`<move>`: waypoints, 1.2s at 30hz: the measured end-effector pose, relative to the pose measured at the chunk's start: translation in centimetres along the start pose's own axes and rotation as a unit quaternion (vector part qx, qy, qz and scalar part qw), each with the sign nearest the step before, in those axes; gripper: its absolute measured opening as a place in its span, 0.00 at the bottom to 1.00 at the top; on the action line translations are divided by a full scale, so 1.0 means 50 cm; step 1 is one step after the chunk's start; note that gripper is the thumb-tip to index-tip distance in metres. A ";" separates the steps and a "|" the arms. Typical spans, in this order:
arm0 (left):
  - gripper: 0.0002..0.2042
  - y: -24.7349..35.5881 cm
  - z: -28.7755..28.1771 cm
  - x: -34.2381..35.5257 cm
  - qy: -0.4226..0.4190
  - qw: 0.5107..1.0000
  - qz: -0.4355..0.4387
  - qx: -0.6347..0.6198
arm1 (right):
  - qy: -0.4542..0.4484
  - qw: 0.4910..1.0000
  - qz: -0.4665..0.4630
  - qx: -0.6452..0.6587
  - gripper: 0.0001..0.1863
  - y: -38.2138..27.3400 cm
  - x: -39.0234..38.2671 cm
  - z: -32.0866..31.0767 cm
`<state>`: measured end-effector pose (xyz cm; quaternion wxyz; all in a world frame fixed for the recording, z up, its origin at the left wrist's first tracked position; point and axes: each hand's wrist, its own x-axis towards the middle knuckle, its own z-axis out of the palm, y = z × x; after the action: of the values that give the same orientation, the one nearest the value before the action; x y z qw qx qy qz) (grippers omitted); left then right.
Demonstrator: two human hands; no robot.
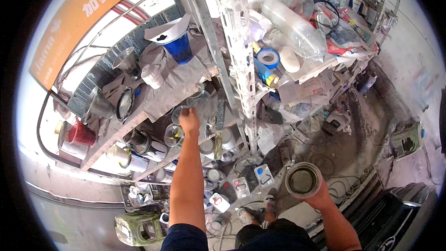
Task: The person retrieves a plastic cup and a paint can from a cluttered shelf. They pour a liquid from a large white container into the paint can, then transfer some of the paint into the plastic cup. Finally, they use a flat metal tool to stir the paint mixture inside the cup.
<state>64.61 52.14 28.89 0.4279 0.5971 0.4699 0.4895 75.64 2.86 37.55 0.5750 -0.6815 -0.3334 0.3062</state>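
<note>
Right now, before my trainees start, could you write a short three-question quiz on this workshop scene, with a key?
1. Multiple choice: what does the person's right hand hold?
A) a red plastic cup
B) a round, wide-mouthed container with dark contents
C) a roll of blue tape

2. True or false: the tapered blue plastic cup with white paper on top stands on the floor.

3. Short answer: which hand is at the clear, round plastic cup?

Key:
1. B.
2. False; it stands on the paper-covered shelf.
3. The left hand.
</note>
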 end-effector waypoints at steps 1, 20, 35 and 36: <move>0.06 -0.001 -0.006 0.002 -0.006 1.000 0.003 0.010 | -0.007 1.000 0.000 -0.003 0.43 -0.003 0.004 0.001; 0.06 -0.007 0.007 0.013 -0.013 0.999 -0.010 -0.045 | -0.043 0.999 0.017 -0.019 0.44 -0.004 0.011 0.005; 0.13 0.123 -0.053 -0.057 -0.069 0.942 -0.141 -0.296 | -0.016 0.999 -0.005 -0.041 0.45 -0.009 -0.006 -0.020; 0.13 0.123 -0.086 -0.061 -0.125 0.926 -0.122 -0.334 | -0.024 0.999 -0.015 -0.032 0.45 -0.022 -0.002 -0.018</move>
<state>60.97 48.17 34.95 0.7144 0.4134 0.2912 0.4837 76.18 2.36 38.80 0.5495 -0.6869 -0.3665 0.3030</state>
